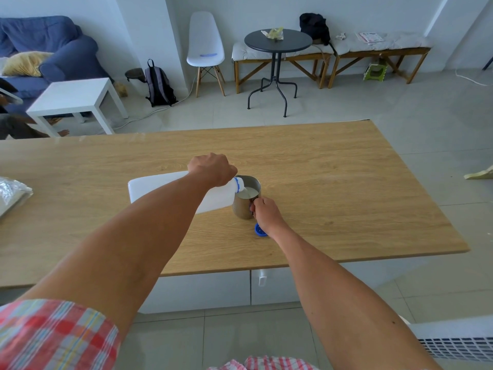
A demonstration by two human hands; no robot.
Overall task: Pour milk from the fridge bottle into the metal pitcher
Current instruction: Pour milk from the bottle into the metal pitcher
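Note:
A white plastic milk bottle with a blue neck ring lies tipped almost flat over the wooden table. My left hand grips it near the neck. Its mouth hangs over the rim of the metal pitcher, and white milk streams into the pitcher, which holds a pool of milk. My right hand is closed around the pitcher's handle on its near right side. The blue bottle cap lies on the table just under my right wrist, partly hidden by it.
A crinkled clear plastic bag rests at the table's left edge. Beyond the table stand a white side table, a white chair, a round dark table and wooden benches.

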